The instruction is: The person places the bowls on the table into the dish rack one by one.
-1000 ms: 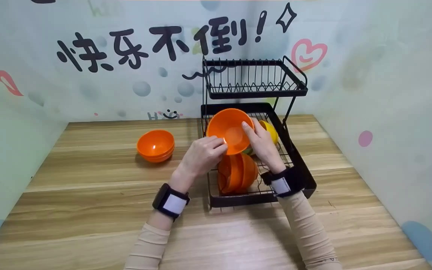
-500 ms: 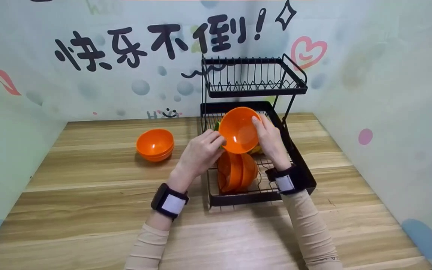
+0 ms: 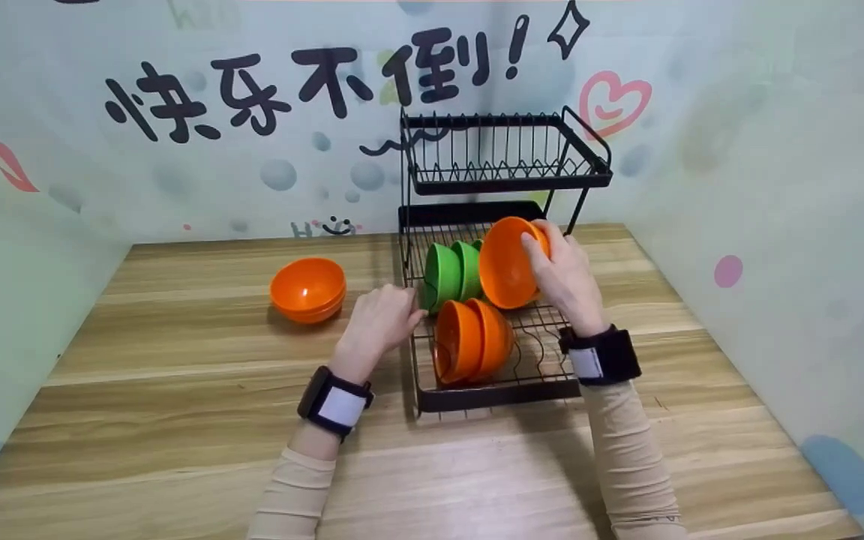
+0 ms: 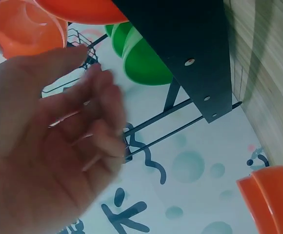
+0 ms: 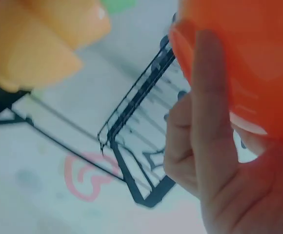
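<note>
My right hand (image 3: 568, 281) holds an orange bowl (image 3: 505, 266) by its right side, tilted with the inside facing left, above the lower tier of a black two-tier dish rack (image 3: 499, 393). Fingers against its wall show in the right wrist view. My left hand (image 3: 379, 322) is off the bowl, beside the rack's left edge; its fingers are loosely bent and hold nothing in the left wrist view. Two orange bowls (image 3: 462, 341) stand on edge at the rack's front. Several green bowls (image 3: 441, 276) stand behind them, partly hidden by the held bowl.
On the wooden table left of the rack sit two nested orange bowls (image 3: 307, 289). Yellow bowls (image 5: 39, 44) appear in the right wrist view. The rack's upper tier (image 3: 511, 184) overhangs the back. Printed walls (image 3: 177, 187) enclose the table.
The held orange bowl has moved right and turned more sideways, baring the green bowls. My left hand has let go of it and drawn back left; my right hand has shifted right.
</note>
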